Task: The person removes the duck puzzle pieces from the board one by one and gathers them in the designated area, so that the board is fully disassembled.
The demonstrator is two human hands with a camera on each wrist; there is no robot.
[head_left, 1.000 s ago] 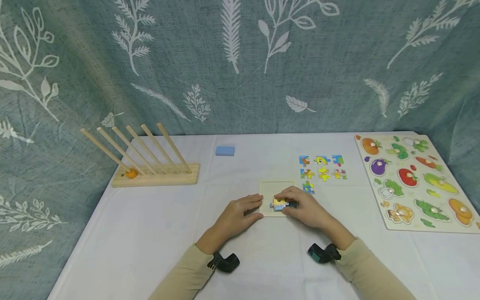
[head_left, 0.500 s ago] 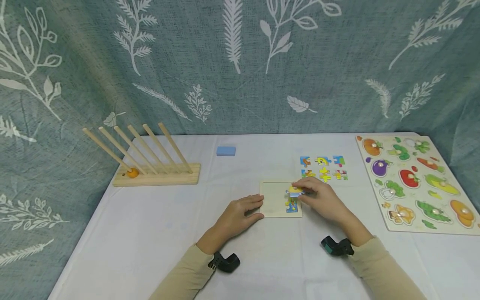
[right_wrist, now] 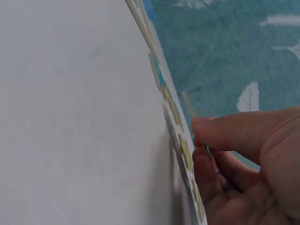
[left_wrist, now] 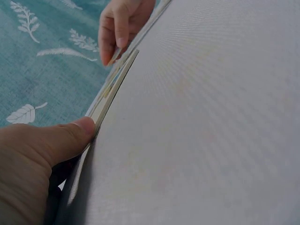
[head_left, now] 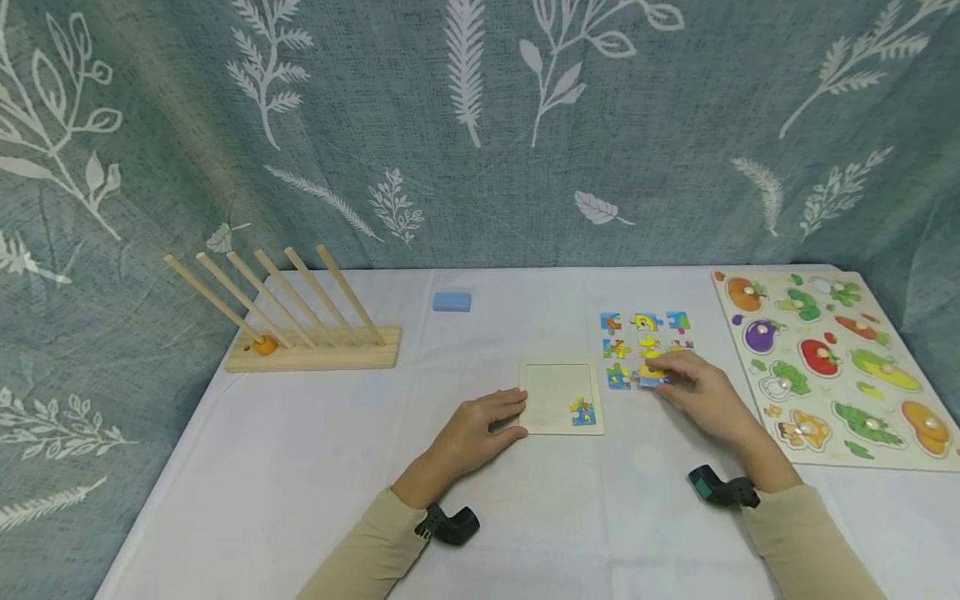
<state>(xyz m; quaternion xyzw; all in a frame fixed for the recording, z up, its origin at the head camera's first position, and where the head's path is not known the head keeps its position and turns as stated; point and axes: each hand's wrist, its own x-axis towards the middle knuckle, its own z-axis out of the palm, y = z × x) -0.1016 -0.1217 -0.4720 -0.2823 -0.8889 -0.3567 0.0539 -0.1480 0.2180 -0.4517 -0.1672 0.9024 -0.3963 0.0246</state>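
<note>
My left hand [head_left: 480, 427] rests at the left edge of a square wooden puzzle tray [head_left: 546, 383], its thumb and fingertips touching the rim. One blue-and-yellow jigsaw piece [head_left: 582, 412] lies in the tray's near right corner. To the right of the tray, my right hand [head_left: 703, 398] pinches a yellow-and-blue jigsaw piece [head_left: 649, 377] between thumb and fingers, low over the table by the loose pieces. In the right wrist view only a thin edge of the held piece shows between the right hand's [right_wrist: 243, 164] fingers. Whether it touches the cloth I cannot tell.
Several loose jigsaw pieces [head_left: 617, 348] lie in rows beyond the right hand. A vegetable peg puzzle board [head_left: 840, 367] is at the right. A wooden peg rack [head_left: 315, 358] with an orange bead [head_left: 264, 346] stands left; a blue block [head_left: 452, 302] lies at the back.
My right hand has lifted the yellow-and-blue jigsaw piece off the tray and carried it right to the loose pieces. This uncovers the piece in the tray's corner. The left hand has stayed in place.
</note>
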